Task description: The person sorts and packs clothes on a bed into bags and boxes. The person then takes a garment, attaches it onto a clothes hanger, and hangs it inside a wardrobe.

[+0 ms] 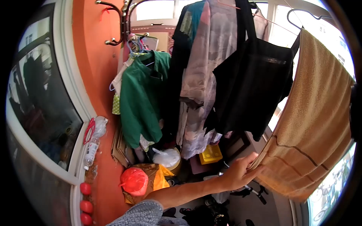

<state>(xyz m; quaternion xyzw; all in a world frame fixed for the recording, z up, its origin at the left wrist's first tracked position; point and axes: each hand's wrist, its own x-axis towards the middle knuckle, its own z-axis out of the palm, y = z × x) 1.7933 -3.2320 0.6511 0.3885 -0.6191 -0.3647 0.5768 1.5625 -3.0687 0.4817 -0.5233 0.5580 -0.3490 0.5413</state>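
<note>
My left hand (237,174) reaches across to the right and grips the lower left edge of a tan towel (309,116), the edge pinched between thumb and fingers. This towel hangs from above near the window, with darker stripes across its lower part. Left of it hangs a black apron or strapped top (256,83). A dark hanger (309,16) shows above the towel. My right hand is out of view.
A green garment (145,98) and a long grey-pink patterned one (200,75) hang further left. Below are a red plastic bag (134,181), a white bag (166,157) and a yellow box (210,154). A plastic bottle (91,152) stands on the left ledge.
</note>
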